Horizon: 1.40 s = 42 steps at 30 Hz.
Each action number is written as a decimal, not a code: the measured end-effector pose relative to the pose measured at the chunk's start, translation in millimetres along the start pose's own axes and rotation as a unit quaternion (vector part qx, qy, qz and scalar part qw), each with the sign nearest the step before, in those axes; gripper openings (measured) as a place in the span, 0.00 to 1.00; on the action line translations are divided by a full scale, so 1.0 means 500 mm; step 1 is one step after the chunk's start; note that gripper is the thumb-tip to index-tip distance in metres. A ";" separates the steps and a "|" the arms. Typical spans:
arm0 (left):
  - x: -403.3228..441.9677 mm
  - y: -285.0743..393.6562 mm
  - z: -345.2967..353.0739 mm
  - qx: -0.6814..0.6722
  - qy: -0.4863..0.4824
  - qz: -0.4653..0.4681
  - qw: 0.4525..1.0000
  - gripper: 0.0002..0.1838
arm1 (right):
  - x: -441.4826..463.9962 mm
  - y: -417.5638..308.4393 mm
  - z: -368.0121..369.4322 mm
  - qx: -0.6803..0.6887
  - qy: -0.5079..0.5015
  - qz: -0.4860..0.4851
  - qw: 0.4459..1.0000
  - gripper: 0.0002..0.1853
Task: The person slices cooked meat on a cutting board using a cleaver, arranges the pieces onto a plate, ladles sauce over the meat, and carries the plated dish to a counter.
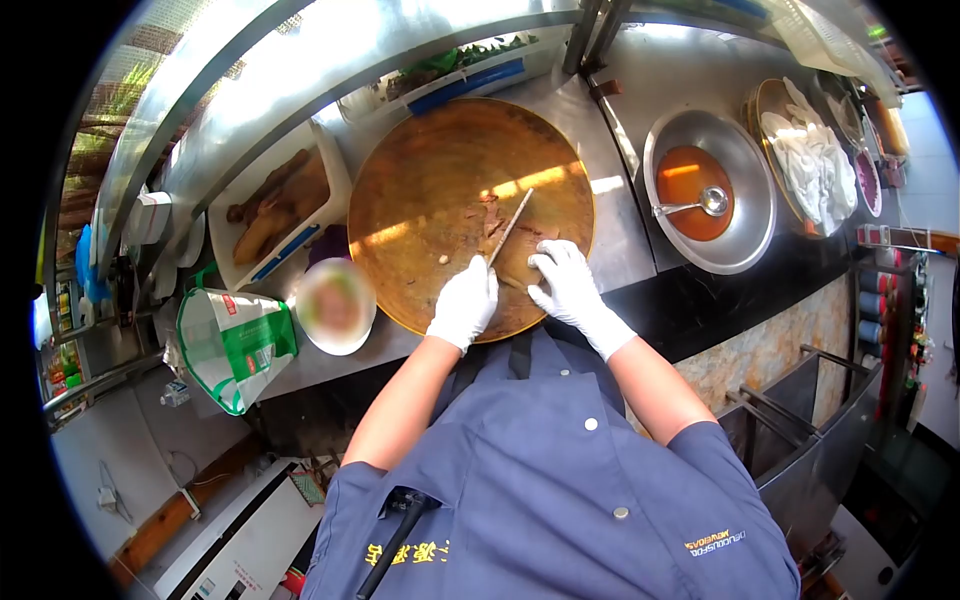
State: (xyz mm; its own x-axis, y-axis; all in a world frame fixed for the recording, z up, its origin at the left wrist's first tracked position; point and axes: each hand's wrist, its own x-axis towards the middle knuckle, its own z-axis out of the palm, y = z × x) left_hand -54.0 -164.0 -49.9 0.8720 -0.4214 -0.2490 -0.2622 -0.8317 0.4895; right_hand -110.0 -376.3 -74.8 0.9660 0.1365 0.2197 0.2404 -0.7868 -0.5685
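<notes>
A round wooden board [430,150] lies before me. My left hand [467,303], in a white glove, is closed around the handle end of a knife [512,225], seen almost edge-on, its tip pointing away and to the right. My right hand [572,288], also gloved, rests on the board just right of the knife, fingers bent and apart beside a piece of meat [543,231]; whether its fingertips grip anything is unclear. Small cut pieces of meat [491,217] lie left of the blade. A small pale bit [443,259] sits farther left.
A white tray of meat [335,170], a plate with blurred contents [365,322] and a green-white bag [262,345] are at the left. To the right stand a metal bowl [757,190] of reddish liquid with a ladle [713,201], and white cloths [815,165].
</notes>
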 end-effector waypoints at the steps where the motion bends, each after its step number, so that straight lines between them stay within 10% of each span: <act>1: 0.008 -0.002 -0.004 0.008 0.000 0.000 1.000 0.12 | 0.004 0.001 -0.001 -0.001 0.005 0.000 1.000 0.25; 10: -0.036 0.112 -0.123 -0.079 0.161 0.049 0.983 0.08 | -0.006 0.017 -0.003 0.019 -0.002 -0.009 1.000 0.21; 14: -0.015 0.035 0.012 -0.008 0.002 -0.017 1.000 0.12 | -0.004 0.015 -0.009 0.003 -0.008 -0.022 1.000 0.19; 25: -0.056 0.133 -0.096 -0.060 0.117 0.037 0.991 0.09 | -0.019 0.030 0.000 0.039 0.016 -0.021 0.999 0.19; 42: -0.045 0.067 0.046 0.006 0.000 -0.010 1.000 0.12 | -0.022 0.038 -0.009 0.026 0.007 -0.045 0.999 0.14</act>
State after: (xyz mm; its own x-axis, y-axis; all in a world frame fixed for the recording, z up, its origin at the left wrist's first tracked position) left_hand -91.7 -190.6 -47.3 0.8771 -0.4052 -0.2580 -0.2499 -0.8436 0.4752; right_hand -116.6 -395.5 -84.7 0.9391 0.1960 0.2823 0.3307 -0.7390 -0.5869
